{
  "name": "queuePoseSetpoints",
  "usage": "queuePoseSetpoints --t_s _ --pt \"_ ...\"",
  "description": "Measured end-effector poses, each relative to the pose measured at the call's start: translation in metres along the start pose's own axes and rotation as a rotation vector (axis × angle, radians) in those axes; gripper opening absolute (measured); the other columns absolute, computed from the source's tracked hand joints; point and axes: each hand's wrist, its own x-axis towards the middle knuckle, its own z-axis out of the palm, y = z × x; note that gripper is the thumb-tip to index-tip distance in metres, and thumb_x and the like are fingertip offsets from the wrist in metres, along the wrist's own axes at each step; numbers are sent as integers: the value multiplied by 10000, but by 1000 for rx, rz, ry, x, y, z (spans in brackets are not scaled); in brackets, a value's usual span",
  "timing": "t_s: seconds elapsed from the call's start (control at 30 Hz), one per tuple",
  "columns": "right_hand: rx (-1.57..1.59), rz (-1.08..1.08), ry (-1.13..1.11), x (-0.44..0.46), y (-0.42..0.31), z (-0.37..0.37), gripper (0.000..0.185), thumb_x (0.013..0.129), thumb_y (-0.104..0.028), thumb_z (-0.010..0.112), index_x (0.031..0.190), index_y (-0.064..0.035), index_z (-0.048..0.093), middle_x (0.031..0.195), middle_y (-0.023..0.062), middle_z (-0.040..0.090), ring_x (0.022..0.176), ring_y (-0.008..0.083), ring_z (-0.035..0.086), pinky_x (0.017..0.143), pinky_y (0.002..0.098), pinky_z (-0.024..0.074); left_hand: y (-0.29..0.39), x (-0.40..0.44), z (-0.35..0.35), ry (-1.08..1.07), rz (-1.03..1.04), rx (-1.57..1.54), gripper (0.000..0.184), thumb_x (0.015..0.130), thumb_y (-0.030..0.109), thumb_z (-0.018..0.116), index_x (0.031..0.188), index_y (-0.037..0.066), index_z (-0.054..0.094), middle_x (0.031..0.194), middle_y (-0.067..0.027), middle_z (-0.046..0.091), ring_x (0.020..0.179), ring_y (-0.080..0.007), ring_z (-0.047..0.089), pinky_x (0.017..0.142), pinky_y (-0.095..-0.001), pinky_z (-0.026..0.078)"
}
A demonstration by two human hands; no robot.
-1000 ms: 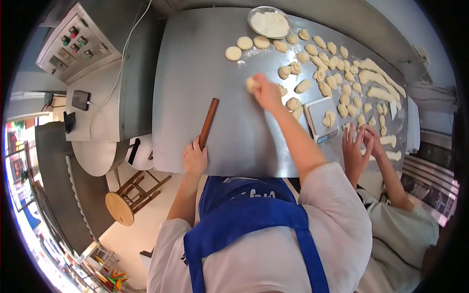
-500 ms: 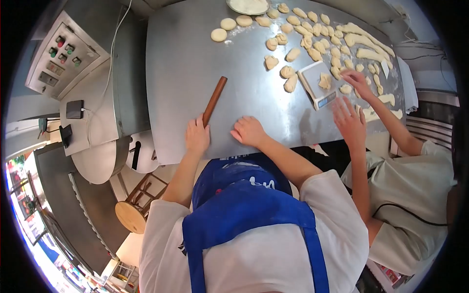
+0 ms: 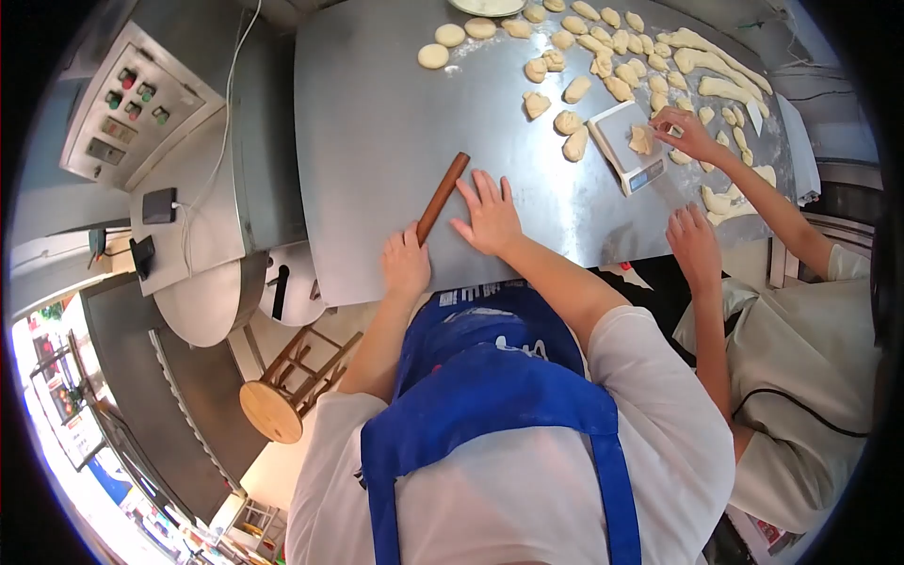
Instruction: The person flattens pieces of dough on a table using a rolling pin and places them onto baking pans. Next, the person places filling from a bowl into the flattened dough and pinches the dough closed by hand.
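Far left: control panel with red and green knobs, dark device on a white cable, wooden stool below. Metal counter fills the upper middle.

Left hand is near the counter's front edge, fingers closed around the near end of the brown rolling pin. Pin slants away and to the right, far end free. Three flat dough rounds sit in a slanting row beyond it, dusty flour just beside; bowl behind, cut off by the top of the view.

Right hand is palm down just right of the pin, fingers spread, thumb out to the side. Can't tell if anything is under the palm.

Further right, lumpy dough pieces, some touching, some apart. White scale is tilted in view, one dough lump on its plate. A co-worker's far hand reaches to the plate's right side, fingers bent; contact with the lump unclear. Co-worker's near hand is at the counter's front edge, fingers extended. Long dough strips lie far right, white card by their ends.
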Motion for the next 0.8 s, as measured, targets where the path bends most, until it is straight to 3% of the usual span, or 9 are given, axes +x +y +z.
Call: queuePoseSetpoints --t_s 0.17,0.23,0.3,0.33,0.43,0.47,0.5,0.63,0.8 --pt "-21 47 36 2 -10 5 780 903 -524 556 1507 -102 297 1532 211 288 1437 370 243 1128 622 190 14 14 4 46 -14 -84 497 846 144 675 1314 110 510 1147 -184 542 1079 -373 526 924 -484 436" --pt "25 43 115 2 -6 9 702 890 -493 584 1438 -92 410 1521 212 304 1432 385 244 1108 636 217 20 11 1 16 31 -100 466 843 153 681 1287 130 541 1113 -134 571 1077 -331 550 929 -469 436" --pt "142 -100 224 -3 10 6 568 853 -434 641 1281 -73 548 1469 211 371 1402 387 290 1101 645 216 29 7 -1 -44 119 -140 462 838 154 687 1278 134 549 1107 -126 578 1075 -321 557 925 -468 439" --pt "67 -81 284 -15 13 -11 407 802 -371 693 1077 -78 632 1343 184 482 1319 359 387 1091 607 244 36 7 -3 -81 187 -190 458 833 154 693 1270 137 557 1102 -117 586 1072 -311 565 922 -467 441" --pt "-52 64 348 -66 35 -32 339 784 -365 703 983 -97 641 1190 134 547 1183 324 463 1004 541 325 56 -10 -13 -22 447 -84 483 821 160 708 1280 136 561 1154 -95 588 1112 -298 561 956 -467 433" --pt "-68 127 242 -80 42 -34 324 782 -376 702 947 -104 640 1120 114 558 1115 307 485 948 509 342 52 -11 1 24 494 -17 554 843 254 695 1343 93 520 1310 -132 543 1252 -319 491 1053 -496 370" --pt "-81 194 137 -87 45 -32 311 779 -387 700 912 -112 639 1050 94 569 1046 290 507 891 478 358 54 -8 1 17 493 -16 554 843 254 695 1343 93 520 1310 -132 543 1252 -319 491 1053 -496 370" --pt "-120 42 279 -2 59 -45 332 777 -409 698 895 -106 628 927 78 581 929 271 543 860 468 363 66 53 -1 41 327 148 701 877 418 626 1416 16 427 1498 -191 383 1423 -329 303 1147 -544 222" --pt "-77 8 269 13 66 -40 428 789 -391 691 1055 -69 599 1125 121 571 1064 301 525 967 528 358 54 90 -3 215 335 130 771 865 457 620 1447 10 386 1531 -190 348 1446 -326 267 1161 -557 185"
